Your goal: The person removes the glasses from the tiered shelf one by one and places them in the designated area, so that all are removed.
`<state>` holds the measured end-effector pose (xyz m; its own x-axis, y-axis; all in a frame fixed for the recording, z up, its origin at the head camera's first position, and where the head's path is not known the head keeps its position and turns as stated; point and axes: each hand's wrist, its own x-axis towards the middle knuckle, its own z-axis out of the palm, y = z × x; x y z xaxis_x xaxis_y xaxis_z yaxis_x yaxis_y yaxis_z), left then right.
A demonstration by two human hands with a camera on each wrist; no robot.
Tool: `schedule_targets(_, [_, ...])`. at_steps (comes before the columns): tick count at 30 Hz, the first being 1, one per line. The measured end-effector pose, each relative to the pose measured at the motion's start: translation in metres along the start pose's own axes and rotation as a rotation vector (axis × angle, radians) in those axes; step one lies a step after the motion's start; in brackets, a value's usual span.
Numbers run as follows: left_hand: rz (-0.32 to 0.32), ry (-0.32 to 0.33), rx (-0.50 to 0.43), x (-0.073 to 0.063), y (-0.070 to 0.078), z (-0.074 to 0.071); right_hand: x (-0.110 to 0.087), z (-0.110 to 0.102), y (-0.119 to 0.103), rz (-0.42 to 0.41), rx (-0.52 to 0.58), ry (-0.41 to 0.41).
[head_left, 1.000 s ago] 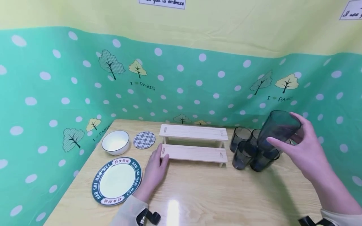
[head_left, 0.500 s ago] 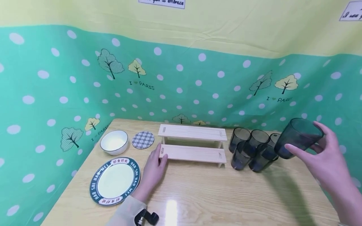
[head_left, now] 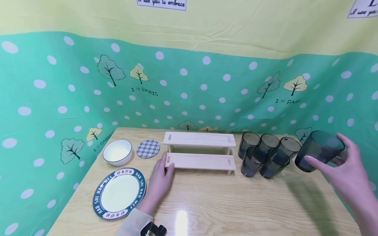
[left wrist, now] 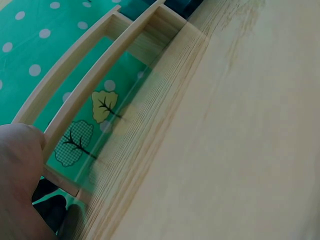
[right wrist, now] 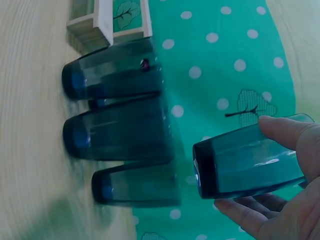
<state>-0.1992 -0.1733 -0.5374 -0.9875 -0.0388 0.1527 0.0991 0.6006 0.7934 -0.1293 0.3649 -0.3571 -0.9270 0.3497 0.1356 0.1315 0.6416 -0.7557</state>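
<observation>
In the head view my right hand [head_left: 349, 167] grips a dark tinted glass tumbler [head_left: 320, 150], thumb on the near side and fingers round the far side. The tumbler is raised off the table and tilted, its base toward the lower left; the right wrist view also shows this tumbler [right wrist: 245, 162] apart from the others. Several matching tumblers [head_left: 254, 160] stand upright in a tight cluster to its left. My left hand [head_left: 159, 180] holds the left end of a two-step wooden rack [head_left: 200, 161] between thumb and fingers; part of the fingers is hidden in the left wrist view.
Left of the rack lie a round checked coaster [head_left: 148, 149], a white bowl [head_left: 117, 152] and a plate with a green lettered rim [head_left: 97, 198]. A dotted green and yellow cloth [head_left: 203, 98] hangs behind the wooden table [head_left: 224, 203].
My right hand has carried the tumbler right and downward, away from over the cluster, uncovering the tumblers at the back. The left hand stays at the rack's end.
</observation>
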Motion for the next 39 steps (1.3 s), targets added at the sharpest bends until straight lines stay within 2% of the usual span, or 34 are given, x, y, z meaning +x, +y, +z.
schedule_targets(12, [-0.004, 0.002, -0.008, -0.001, 0.002, 0.0, 0.005, 0.006, 0.033, 0.008, 0.003, 0.019])
schedule_targets(20, [-0.013, -0.004, 0.002, -0.001, 0.0, -0.001, 0.002, 0.019, 0.049, 0.019, -0.02, -0.005])
schedule_targets(39, [-0.012, -0.013, 0.006, 0.001, 0.001, 0.0, 0.003, 0.054, 0.078, 0.098, 0.04, -0.045])
